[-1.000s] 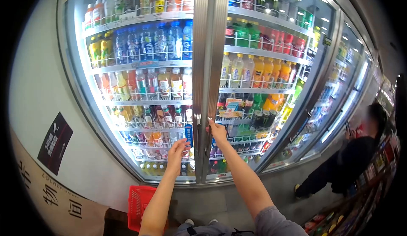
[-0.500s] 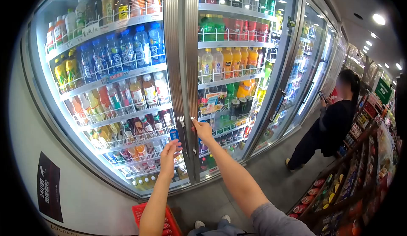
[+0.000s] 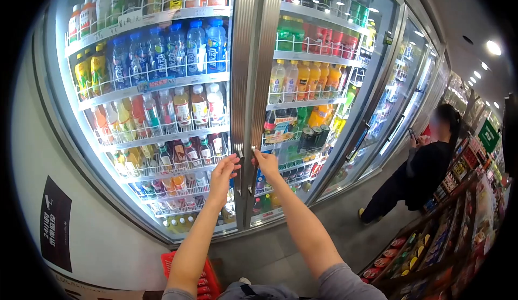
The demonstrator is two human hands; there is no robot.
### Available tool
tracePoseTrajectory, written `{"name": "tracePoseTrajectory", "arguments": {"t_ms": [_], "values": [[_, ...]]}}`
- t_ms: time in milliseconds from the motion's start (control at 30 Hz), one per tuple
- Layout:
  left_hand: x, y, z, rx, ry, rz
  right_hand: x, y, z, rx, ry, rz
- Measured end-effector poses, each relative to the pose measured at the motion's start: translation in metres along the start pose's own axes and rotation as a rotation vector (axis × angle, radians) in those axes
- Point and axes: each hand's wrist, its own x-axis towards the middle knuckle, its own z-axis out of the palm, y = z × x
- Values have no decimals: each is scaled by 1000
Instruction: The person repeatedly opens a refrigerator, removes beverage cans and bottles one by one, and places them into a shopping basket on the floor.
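Two glass doors of a drinks fridge meet in front of me at their metal frames. My right hand [image 3: 267, 165] has its fingers closed on the handle [image 3: 250, 190] of the right door. Just to the left, my left hand [image 3: 223, 177] is raised beside the left door's handle [image 3: 240, 153]. Its fingers are loosely bent and apart, with nothing visible in them; whether they touch the handle I cannot tell. Both doors look closed. Behind the glass, shelves hold blue-capped bottles [image 3: 195, 46], orange juice bottles [image 3: 313, 79] and several other drinks.
A red shopping basket [image 3: 168, 262] stands on the floor by my left forearm. To the right, a person in dark clothes [image 3: 426, 165] stands in the aisle holding a phone. Snack shelves [image 3: 421, 246] line the right side. A white wall panel [image 3: 97, 219] borders the fridge.
My left hand has risen closer to the left door's handle. The right hand stays on its handle. The view has shifted, so the fridge appears further right.
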Motion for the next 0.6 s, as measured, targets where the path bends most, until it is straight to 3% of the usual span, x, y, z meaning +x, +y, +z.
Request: {"name": "tracePoseTrajectory", "arguments": {"t_ms": [333, 433, 600], "values": [[-3, -14, -1, 13, 7, -24, 10, 9, 1, 66, -41, -7], [-1, -9, 1, 1, -11, -6, 5, -3, -2, 212, -85, 66], [-2, -8, 10, 2, -15, -7, 12, 3, 1, 138, -55, 82]]}}
